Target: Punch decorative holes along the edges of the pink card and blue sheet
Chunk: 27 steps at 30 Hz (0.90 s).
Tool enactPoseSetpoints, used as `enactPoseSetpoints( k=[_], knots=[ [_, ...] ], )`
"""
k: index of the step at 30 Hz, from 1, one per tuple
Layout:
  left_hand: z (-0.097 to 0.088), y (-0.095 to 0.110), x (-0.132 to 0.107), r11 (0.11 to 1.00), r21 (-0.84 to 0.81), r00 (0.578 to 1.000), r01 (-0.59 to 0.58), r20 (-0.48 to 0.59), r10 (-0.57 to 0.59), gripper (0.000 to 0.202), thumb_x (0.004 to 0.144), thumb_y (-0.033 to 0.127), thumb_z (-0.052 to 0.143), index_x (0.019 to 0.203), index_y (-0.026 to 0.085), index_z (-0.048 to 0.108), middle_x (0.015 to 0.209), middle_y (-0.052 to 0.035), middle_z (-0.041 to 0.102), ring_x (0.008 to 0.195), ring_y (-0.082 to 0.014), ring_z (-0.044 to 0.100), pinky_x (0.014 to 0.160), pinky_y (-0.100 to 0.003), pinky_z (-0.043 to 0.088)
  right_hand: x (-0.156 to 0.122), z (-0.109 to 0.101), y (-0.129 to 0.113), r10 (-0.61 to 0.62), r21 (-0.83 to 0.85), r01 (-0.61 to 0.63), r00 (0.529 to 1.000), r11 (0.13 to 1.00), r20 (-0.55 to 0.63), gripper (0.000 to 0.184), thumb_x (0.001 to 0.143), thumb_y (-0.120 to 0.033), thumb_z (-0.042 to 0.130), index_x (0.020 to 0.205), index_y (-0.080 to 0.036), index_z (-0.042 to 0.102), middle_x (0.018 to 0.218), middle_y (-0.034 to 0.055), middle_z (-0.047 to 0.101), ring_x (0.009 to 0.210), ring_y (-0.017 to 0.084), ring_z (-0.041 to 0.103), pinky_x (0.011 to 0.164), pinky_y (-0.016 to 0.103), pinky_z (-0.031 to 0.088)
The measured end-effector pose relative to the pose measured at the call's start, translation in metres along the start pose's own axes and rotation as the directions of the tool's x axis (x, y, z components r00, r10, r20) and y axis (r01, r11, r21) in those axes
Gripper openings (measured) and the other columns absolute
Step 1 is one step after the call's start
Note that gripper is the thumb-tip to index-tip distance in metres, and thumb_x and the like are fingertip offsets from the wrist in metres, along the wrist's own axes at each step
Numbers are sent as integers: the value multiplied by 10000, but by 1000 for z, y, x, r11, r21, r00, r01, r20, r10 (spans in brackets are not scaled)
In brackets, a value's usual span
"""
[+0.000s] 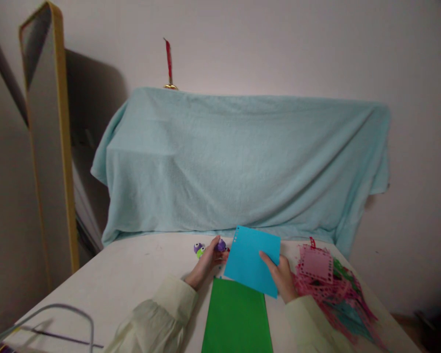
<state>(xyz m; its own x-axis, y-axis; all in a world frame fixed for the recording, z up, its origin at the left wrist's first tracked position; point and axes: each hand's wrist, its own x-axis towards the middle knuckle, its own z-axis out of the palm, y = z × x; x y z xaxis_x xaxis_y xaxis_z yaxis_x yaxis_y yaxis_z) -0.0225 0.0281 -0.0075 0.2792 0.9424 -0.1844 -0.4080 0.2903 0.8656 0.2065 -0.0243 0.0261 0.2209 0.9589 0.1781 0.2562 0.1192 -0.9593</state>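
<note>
One left hand point(208, 262), one right hand point(284, 280), one blue sheet point(250, 260) and one green sheet point(237, 318) are counted.
At least three small eyed toys point(221, 245) are seen: two purple, one green. One pink card point(316, 264) is counted; the shredded strips point(329, 294) around it are too tangled to be numbered. One cloth point(242, 157), one mirror point(46, 171), one table point(158, 260) and one cable point(61, 306) are also shown.
</note>
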Motion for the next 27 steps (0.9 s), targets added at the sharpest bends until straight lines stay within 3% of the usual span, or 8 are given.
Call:
enactPoseSetpoints(
  k=[5,15,23,27],
  knots=[
    [-3,-2,1,998,-57,1000,-8,23,9,534,717,676,468,670,156,577,653,-55,627,605,-169,578,621,-270,425,2,0,3,-16,11,16,1000,1000,2,297,688,-497,627,785,-221,679,803,41,718,735,238,630,690,312,479],
    [-6,-3,5,1000,-21,997,10,73,-9,591,721,709,417,702,148,604,662,-52,586,598,-147,536,593,-246,399,1,0,3,71,113,-73,997,991,27,410,659,-521,644,860,-164,667,825,66,720,781,245,645,723,322,483],
    [-8,-5,6,992,-123,998,21,67,-13,541,718,697,455,686,163,528,657,-28,556,587,-140,513,603,-253,395,1,0,9,101,108,-100,995,989,-6,370,664,-486,666,881,-187,671,824,51,719,782,244,640,707,322,487],
    [-7,-2,6,993,-105,992,48,121,-35,575,736,712,399,644,156,506,586,-13,501,534,-132,484,590,-259,385,2,0,11,81,116,-79,997,990,-7,373,656,-480,677,873,-177,677,821,56,717,791,249,638,721,330,482]
  ],
)
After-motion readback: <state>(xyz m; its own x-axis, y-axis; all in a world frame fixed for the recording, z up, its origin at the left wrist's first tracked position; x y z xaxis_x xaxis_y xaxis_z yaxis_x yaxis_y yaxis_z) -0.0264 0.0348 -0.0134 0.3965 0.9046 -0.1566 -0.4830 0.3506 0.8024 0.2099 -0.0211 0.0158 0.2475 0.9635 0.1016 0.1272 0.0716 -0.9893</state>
